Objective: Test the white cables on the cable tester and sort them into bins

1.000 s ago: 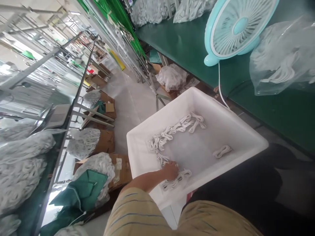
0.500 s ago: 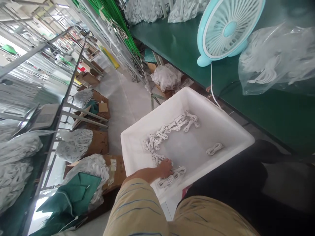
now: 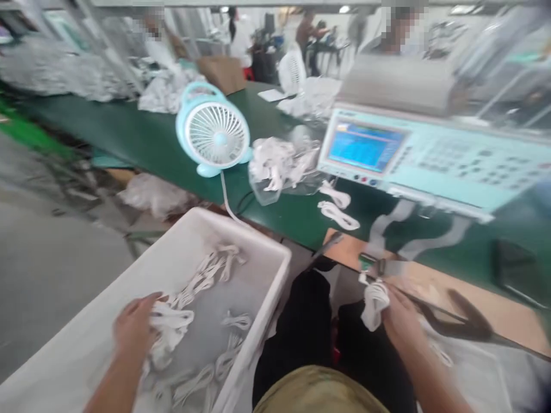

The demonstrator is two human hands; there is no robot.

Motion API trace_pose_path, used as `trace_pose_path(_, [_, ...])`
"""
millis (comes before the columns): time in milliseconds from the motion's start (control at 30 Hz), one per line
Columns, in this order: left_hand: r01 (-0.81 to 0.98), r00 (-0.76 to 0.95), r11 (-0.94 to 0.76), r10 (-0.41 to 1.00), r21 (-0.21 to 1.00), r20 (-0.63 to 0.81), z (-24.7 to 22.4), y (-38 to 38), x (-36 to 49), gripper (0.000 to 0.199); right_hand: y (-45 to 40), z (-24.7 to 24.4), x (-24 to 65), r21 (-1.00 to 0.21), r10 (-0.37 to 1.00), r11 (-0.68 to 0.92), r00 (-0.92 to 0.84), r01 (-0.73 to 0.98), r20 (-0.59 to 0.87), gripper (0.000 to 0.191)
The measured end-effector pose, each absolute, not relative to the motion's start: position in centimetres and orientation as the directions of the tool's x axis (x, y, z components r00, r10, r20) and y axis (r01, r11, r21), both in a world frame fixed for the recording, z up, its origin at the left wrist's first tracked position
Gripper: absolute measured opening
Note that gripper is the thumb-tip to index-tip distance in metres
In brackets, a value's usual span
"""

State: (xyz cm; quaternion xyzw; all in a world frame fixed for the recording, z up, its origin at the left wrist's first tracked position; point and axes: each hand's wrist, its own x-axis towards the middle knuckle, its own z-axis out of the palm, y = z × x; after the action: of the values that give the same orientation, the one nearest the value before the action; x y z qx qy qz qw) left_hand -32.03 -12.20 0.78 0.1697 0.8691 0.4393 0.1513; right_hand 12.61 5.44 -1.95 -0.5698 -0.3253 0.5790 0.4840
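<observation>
Over the white plastic bin (image 3: 275, 275), my left hand (image 3: 135, 324) has its fingers closed around a white cable bundle (image 3: 174, 318), blurred by motion. Coiled white cables (image 3: 206, 275) lie about it on the bin's floor. My right hand (image 3: 400, 310) grips another tied white cable coil (image 3: 374, 304) at the edge of the bench. The upper end of that coil is close to a small green connector board (image 3: 367, 261); whether they touch, I cannot tell.
A light-blue tester with a lit screen (image 3: 364, 146) stands on the green bench (image 3: 284, 218), flat ribbons running down from it. Nearby are a light-blue fan (image 3: 219, 137), bagged cables (image 3: 279, 166), two loose coils (image 3: 338, 215) and a dark phone-like object (image 3: 516, 272). People work behind.
The view has swung right, bringing in the tester and my right hand with a cable coil. My left hand, earlier low on the coils, is now around a bundle at the bin's left side.
</observation>
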Motion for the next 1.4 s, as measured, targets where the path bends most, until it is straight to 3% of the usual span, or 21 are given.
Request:
trace_pose_path(67, [-0.029,-0.858,0.362,0.469,0.932,-0.209,3.1,-9.4,-30.2,0.032,5.4,-1.8,12.4,-0.907,0.928,-0.327,0.089,-0.264,-0.361,0.037])
trace_pose_path(133, [-0.215,-0.684,0.265,0.647,0.940,-0.338,4.8,-6.5,-25.5,0.042,5.4,-1.7,11.9,-0.881,0.925,-0.344,0.041,-0.325,-0.377,0.033])
trace_pose_path(267, [-0.297,-0.116,0.460,0.852,0.837,-0.510,4.5,-0.7,-12.3,0.036,5.0,-1.5,11.5,-0.847,0.924,-0.354,-0.008,-0.397,-0.383,0.029])
trace_pose_path(400, [-0.278,0.109,0.511,0.858,0.813,-0.502,1.3,4.3,-3.5,0.040,4.9,-1.7,11.8,-0.849,0.939,-0.319,-0.020,-0.422,-0.344,0.029])
trace_pose_path(567, [-0.294,0.051,0.450,0.888,0.843,-0.456,-0.1,6.5,-0.6,0.034,4.9,-1.5,11.6,-0.874,0.954,-0.274,0.003,-0.402,-0.300,0.033])
trace_pose_path(800, [-0.370,0.000,0.494,0.847,0.787,-0.531,-0.3,3.3,1.2,0.032,2.6,-1.2,12.8,-0.904,0.945,-0.318,-0.018,-0.285,-0.327,0.037])
trace_pose_path(867, [-0.386,0.052,0.549,0.816,0.742,-0.576,-0.8,2.2,1.6,0.037,1.7,-1.6,16.3,-0.930,0.940,-0.340,-0.034,-0.142,-0.338,0.036])
trace_pose_path(933, [-0.375,0.085,0.588,0.792,0.717,-0.604,-1.5,1.7,2.0,0.041,1.0,-2.0,21.4,-0.930,0.937,-0.345,-0.016,0.129,-0.349,0.034])
trace_pose_path(967, [-0.362,0.091,0.600,0.784,0.713,-0.614,-1.9,1.6,2.2,0.042,0.7,-2.1,24.0,-0.884,0.938,-0.331,0.016,0.332,-0.345,0.034])
trace_pose_path(1033, [-0.325,0.069,0.606,0.781,0.726,-0.621,-2.8,1.7,3.0,0.042,0.0,-2.2,28.0,-0.676,0.957,-0.285,0.161,0.679,-0.242,0.032])
trace_pose_path(1100, [-0.275,0.035,0.599,0.788,0.752,-0.614,-3.6,2.0,4.4,0.042,-1.1,-1.9,29.1,-0.562,0.970,-0.242,0.179,0.791,-0.167,0.035])
trace_pose_path(1167, [-0.200,0.005,0.568,0.816,0.799,-0.579,-4.1,2.3,6.3,0.042,-2.4,-1.6,27.1,-0.664,0.970,-0.171,0.006,0.728,-0.243,0.037])
trace_pose_path(1233, [-0.093,-0.008,0.490,0.870,0.867,-0.493,-4.2,2.6,7.8,0.043,-3.3,-1.4,23.5,-0.823,0.914,-0.130,-0.255,0.552,-0.316,0.034])
trace_pose_path(1400, [0.172,0.052,0.214,0.973,0.962,-0.226,-2.8,2.2,6.7,0.044,-3.6,-2.1,18.8,-0.940,0.909,-0.286,-0.258,0.186,-0.327,0.033])
